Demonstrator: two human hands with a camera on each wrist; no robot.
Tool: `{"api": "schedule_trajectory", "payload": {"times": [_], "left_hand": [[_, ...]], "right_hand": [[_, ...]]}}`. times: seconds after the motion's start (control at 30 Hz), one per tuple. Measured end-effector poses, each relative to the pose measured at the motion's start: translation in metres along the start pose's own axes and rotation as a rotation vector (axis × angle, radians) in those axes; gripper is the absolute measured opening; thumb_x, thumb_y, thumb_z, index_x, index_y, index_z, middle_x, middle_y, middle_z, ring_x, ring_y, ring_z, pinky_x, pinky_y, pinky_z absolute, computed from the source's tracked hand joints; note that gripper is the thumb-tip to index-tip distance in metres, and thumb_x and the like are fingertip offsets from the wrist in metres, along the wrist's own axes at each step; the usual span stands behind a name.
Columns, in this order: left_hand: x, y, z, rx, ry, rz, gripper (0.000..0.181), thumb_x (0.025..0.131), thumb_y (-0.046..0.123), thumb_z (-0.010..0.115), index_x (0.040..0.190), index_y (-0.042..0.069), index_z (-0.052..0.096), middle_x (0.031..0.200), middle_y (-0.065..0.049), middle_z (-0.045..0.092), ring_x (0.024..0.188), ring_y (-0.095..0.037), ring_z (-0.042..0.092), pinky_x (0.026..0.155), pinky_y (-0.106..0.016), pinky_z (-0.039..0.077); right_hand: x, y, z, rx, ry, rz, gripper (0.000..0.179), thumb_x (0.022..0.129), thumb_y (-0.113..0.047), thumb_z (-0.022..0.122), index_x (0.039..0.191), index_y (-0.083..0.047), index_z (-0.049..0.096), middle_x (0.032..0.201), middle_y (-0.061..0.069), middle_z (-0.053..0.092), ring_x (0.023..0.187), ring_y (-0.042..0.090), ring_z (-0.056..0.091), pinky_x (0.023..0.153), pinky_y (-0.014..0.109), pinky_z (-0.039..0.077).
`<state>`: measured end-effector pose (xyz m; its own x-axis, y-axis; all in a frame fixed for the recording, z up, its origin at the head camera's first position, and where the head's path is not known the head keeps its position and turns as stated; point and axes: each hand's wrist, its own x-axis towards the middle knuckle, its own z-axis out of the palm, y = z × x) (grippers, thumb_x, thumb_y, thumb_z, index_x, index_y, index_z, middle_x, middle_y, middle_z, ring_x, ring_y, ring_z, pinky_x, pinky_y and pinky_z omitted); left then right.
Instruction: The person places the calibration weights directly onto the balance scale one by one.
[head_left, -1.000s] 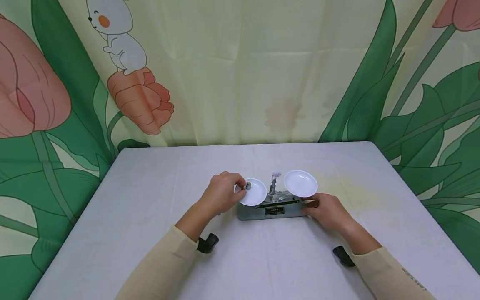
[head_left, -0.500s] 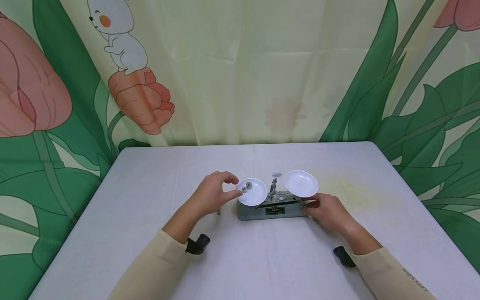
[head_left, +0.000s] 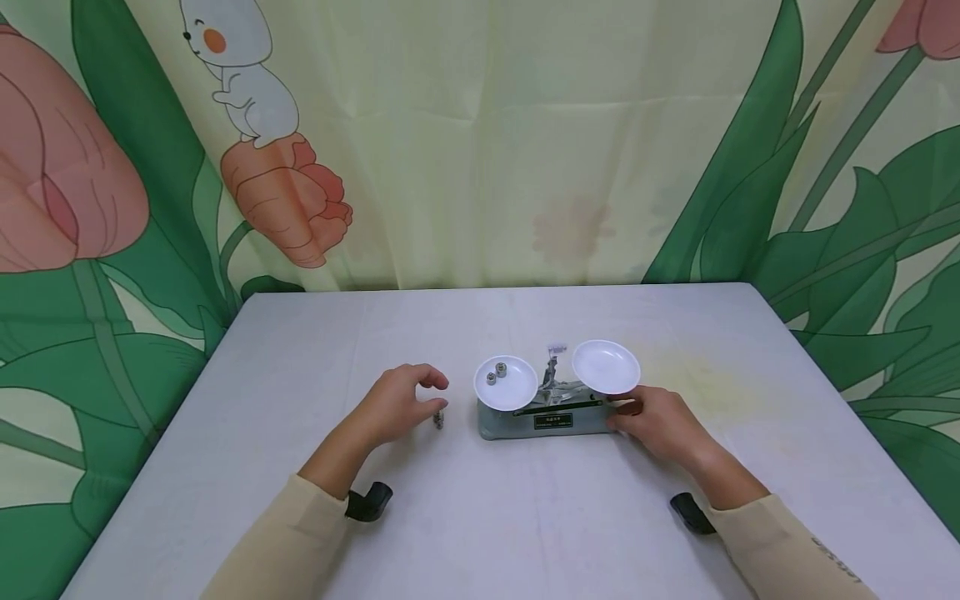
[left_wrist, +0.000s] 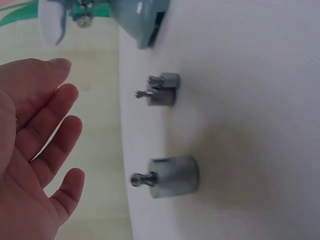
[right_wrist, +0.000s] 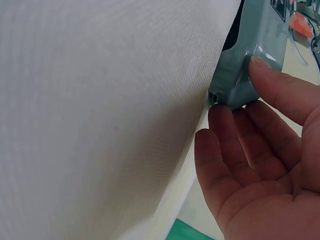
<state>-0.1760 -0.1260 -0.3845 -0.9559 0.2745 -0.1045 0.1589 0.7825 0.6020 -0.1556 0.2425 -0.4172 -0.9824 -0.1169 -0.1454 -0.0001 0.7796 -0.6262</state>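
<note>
A grey balance scale (head_left: 506, 426) with two white pans stands on the table. Two small metal weights (head_left: 500, 368) sit in its left pan (head_left: 519, 390); the right pan (head_left: 606, 367) holds nothing. My right hand (head_left: 660, 422) grips the right end of the base, thumb on the front face, fingers around the end in the right wrist view. Left of the scale, my left hand (head_left: 392, 404) hangs with thumb and fingers apart, holding nothing. Close by, the left wrist view shows a large knobbed weight (left_wrist: 175, 176) and two smaller weights (left_wrist: 161, 96) standing on the table.
A white cloth (head_left: 555, 525) covers the table. Behind it hangs a curtain (head_left: 465, 167) printed with tulips, leaves and a rabbit on a carrot. A black wrist camera (head_left: 369, 502) sits under each sleeve cuff.
My left hand has let go of a small weight in the left pan and moved left and down, away from the scale. The right hand stays on the base.
</note>
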Motion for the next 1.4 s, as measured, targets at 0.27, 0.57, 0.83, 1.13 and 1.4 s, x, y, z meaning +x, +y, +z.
{"api": "schedule_trajectory", "payload": {"times": [0.27,0.57,0.83,1.13,1.4], "left_hand": [[0.002,-0.017,0.009,-0.011,-0.058,-0.054,0.018,0.091,0.010,0.073,0.108,0.015,0.071,0.113,-0.004,0.064,0.111,-0.026,0.056,0.089,-0.040,0.050],[0.007,-0.028,0.019,-0.031,-0.076,-0.083,0.021,0.086,0.003,0.068,0.102,0.016,0.070,0.109,-0.003,0.065,0.103,-0.024,0.056,0.089,-0.040,0.049],[0.010,-0.031,0.026,0.006,-0.056,-0.032,0.019,0.086,0.001,0.069,0.100,0.014,0.071,0.097,0.002,0.066,0.093,-0.020,0.057,0.088,-0.039,0.049],[0.011,-0.030,0.029,0.006,-0.035,-0.004,0.018,0.087,0.001,0.069,0.099,0.014,0.071,0.095,0.004,0.065,0.093,-0.018,0.056,0.089,-0.038,0.048],[0.011,-0.030,0.029,0.003,-0.021,-0.012,0.016,0.088,0.003,0.070,0.100,0.013,0.072,0.097,0.003,0.065,0.096,-0.019,0.058,0.090,-0.039,0.049]], "right_hand": [[0.000,0.001,0.001,0.009,-0.004,0.009,0.048,0.088,-0.013,0.076,0.129,0.006,0.059,0.119,0.022,0.066,0.107,0.039,0.064,0.086,0.051,0.054],[0.000,0.001,-0.001,0.004,0.003,-0.016,0.047,0.086,-0.014,0.078,0.125,0.007,0.061,0.115,0.021,0.068,0.105,0.038,0.065,0.084,0.050,0.054],[-0.002,0.000,-0.002,0.008,0.004,-0.016,0.048,0.086,-0.014,0.078,0.125,0.007,0.060,0.114,0.021,0.069,0.105,0.038,0.065,0.084,0.051,0.054],[-0.001,0.002,-0.002,0.008,0.005,-0.034,0.046,0.086,-0.012,0.077,0.124,0.007,0.062,0.113,0.021,0.069,0.104,0.038,0.065,0.084,0.051,0.054],[-0.002,0.001,-0.002,0.005,0.005,-0.031,0.046,0.086,-0.012,0.077,0.124,0.008,0.061,0.113,0.021,0.069,0.105,0.038,0.065,0.085,0.052,0.054]]}}
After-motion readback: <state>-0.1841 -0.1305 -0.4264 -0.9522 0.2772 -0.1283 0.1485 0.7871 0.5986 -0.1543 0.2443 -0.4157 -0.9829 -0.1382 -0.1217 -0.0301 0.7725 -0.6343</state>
